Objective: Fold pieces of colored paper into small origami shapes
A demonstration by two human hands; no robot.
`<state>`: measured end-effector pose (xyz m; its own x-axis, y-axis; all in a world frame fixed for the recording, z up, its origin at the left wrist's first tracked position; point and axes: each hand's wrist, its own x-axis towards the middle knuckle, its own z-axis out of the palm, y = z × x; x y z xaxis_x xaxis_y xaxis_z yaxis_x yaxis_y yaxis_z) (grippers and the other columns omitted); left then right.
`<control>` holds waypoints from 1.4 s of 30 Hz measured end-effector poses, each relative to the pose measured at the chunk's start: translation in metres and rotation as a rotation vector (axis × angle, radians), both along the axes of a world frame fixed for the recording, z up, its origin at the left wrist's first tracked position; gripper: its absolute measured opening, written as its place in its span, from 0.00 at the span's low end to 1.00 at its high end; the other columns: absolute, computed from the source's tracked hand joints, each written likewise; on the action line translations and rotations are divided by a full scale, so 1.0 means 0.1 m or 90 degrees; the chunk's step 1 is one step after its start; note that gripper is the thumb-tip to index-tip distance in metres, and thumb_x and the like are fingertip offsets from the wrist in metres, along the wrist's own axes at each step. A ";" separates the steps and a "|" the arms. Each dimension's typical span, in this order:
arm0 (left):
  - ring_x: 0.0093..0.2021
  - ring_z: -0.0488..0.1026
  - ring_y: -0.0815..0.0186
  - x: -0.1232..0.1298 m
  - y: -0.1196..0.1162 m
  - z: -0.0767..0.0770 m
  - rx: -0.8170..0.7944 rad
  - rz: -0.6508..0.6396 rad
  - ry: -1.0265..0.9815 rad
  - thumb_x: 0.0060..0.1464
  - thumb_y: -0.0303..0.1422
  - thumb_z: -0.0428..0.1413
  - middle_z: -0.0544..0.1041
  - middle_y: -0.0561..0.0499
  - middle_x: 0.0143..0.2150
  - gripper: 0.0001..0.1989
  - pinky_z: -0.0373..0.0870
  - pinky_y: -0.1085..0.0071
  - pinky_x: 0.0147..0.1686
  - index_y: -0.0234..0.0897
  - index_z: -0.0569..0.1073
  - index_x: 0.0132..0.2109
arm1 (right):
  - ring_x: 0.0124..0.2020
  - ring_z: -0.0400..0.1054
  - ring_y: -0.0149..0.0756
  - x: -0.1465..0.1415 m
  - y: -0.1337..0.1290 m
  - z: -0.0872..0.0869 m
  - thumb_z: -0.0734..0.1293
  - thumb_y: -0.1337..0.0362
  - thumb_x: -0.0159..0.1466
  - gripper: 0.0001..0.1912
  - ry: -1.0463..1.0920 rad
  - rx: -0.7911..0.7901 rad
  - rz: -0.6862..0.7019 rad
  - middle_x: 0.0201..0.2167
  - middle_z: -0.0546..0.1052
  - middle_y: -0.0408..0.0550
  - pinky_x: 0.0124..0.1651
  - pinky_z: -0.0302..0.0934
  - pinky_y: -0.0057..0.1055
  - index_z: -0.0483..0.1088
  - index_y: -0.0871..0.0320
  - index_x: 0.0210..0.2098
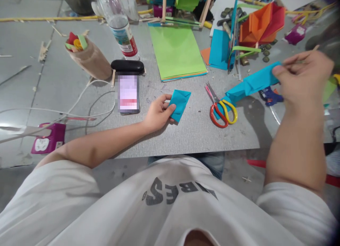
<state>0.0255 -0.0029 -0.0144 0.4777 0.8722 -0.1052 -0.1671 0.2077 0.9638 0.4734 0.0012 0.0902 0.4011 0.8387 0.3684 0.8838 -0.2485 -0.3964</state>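
Note:
Between the thumb and fingers of my left hand [159,113] is a small folded piece of blue paper [180,103], held just above the table near its front edge. My right hand [302,70], raised at the right, pinches the upper end of a long folded blue paper strip [259,81]. The strip slants down to the left, and its lower end reaches the scissors [223,111]. These scissors have red and yellow handles and lie between my two hands. A blue glue gun [271,95] lies partly behind the strip, below my right hand.
A stack of coloured paper [179,53], green on top, lies at the back. Leftward are a phone [128,93] against a black case [127,66], a bottle [123,37], a paper-filled holder [90,60] and a purple power socket [49,138] with cables. Orange folded paper [261,24] stands back right.

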 end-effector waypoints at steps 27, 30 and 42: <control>0.37 0.91 0.63 0.04 -0.08 -0.01 -0.042 -0.078 -0.061 0.71 0.49 0.80 0.89 0.52 0.45 0.30 0.92 0.66 0.39 0.43 0.74 0.63 | 0.54 0.84 0.51 -1.78 -0.06 -0.29 0.81 0.42 0.79 0.19 0.216 -0.002 0.371 0.64 0.88 0.52 0.59 0.81 0.53 0.84 0.44 0.62; 0.36 0.91 0.62 0.03 -0.09 0.00 -0.050 -0.081 -0.053 0.73 0.45 0.77 0.87 0.53 0.42 0.25 0.90 0.66 0.37 0.42 0.73 0.62 | 0.64 0.82 0.49 -1.17 0.05 -0.07 0.73 0.49 0.87 0.13 0.108 -0.183 0.185 0.67 0.89 0.51 0.71 0.79 0.52 0.81 0.42 0.67; 0.36 0.91 0.63 0.03 -0.06 0.00 -0.034 -0.084 -0.038 0.73 0.40 0.75 0.87 0.53 0.41 0.21 0.90 0.67 0.37 0.41 0.73 0.60 | 0.65 0.84 0.69 -0.11 0.04 -0.40 0.85 0.46 0.74 0.20 0.010 -0.362 -0.039 0.61 0.91 0.64 0.72 0.75 0.74 0.82 0.50 0.54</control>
<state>0.0289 -0.0092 -0.0145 0.5951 0.7951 -0.1175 -0.1917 0.2824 0.9399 0.4619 0.0048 0.0505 0.4574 0.8780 -0.1410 0.8560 -0.4777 -0.1978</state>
